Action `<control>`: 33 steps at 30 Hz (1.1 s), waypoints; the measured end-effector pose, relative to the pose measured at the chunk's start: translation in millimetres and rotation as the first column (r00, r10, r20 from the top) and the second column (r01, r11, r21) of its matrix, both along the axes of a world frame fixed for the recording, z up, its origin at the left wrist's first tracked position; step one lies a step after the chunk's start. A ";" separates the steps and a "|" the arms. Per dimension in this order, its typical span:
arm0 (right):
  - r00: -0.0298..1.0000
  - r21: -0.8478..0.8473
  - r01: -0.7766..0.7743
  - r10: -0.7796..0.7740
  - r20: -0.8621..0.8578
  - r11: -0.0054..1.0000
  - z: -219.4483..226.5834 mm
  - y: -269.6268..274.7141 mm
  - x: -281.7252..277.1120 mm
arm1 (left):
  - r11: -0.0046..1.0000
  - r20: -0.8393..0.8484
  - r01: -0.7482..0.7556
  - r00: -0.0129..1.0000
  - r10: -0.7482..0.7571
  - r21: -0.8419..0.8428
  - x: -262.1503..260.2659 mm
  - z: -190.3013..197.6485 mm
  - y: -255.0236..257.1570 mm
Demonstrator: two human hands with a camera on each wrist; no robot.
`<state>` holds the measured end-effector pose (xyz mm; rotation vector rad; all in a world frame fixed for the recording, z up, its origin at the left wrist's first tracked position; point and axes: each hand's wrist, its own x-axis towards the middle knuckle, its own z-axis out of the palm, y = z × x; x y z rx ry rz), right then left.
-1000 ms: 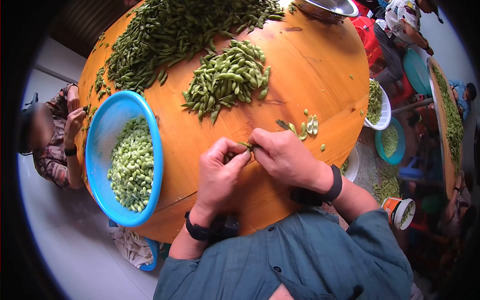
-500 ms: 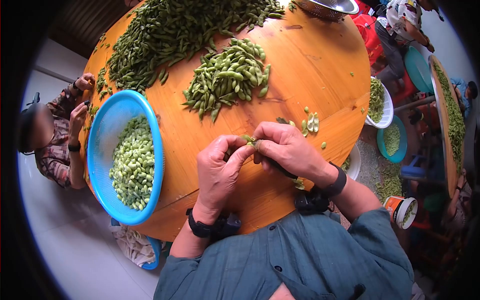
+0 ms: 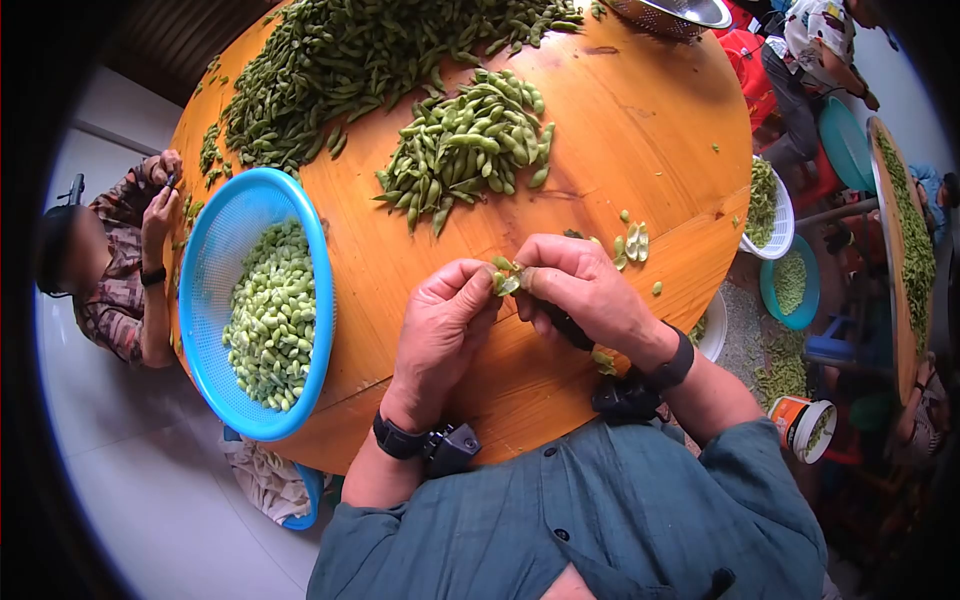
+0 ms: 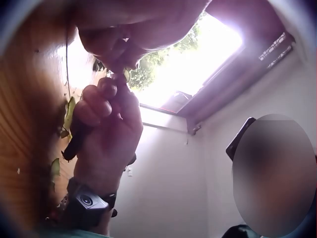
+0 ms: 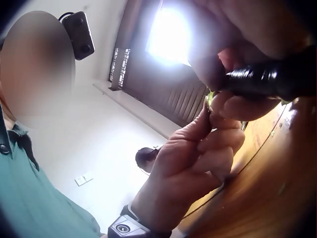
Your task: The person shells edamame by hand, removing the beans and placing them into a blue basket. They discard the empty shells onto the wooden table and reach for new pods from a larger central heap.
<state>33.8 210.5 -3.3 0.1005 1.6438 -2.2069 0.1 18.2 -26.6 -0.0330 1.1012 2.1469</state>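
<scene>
In the head view my left hand (image 3: 432, 325) and right hand (image 3: 595, 300) meet over the round wooden table (image 3: 650, 130). Between their thumbs and fingertips they pinch a split green soybean pod (image 3: 506, 281). A shiny black handle-like tool (image 5: 262, 79) sits in my right hand's curled fingers; its far end is hidden. Just beyond that hand lie opened pod shells (image 3: 637, 242) and a loose bean (image 3: 657, 288). Another shell (image 3: 604, 362) is beside the right wrist. A heap of whole pods (image 3: 465, 145) lies in front of both hands.
Left of my hands stands a blue mesh basket (image 3: 327, 290) holding shelled beans (image 3: 270, 325). A larger pod pile (image 3: 350, 65) covers the far table, with a metal colander (image 3: 670, 15) at its edge. Another person (image 3: 125, 260) sits at left; white and green basins stand at right.
The pod between my hands has split, showing pale green. A shell has appeared beside my right wrist. My hands have shifted slightly away from my body. The person at left has moved their hands.
</scene>
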 end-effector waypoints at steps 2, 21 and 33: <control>0.999 0.005 0.040 -0.039 -0.030 0.999 -1.7 -2.3 0.5 | 0.997 0.010 0.027 1.000 -0.027 0.069 0.9 -0.2 0.1; 0.975 0.142 0.175 -0.152 -0.160 0.974 2.5 -6.0 3.7 | 0.994 0.098 0.066 0.992 -0.074 0.085 -1.0 0.2 4.3; 0.829 0.422 0.373 -0.093 -0.552 0.826 -6.2 -14.5 4.3 | 0.985 0.008 -0.024 1.000 0.026 -0.174 6.2 12.2 9.2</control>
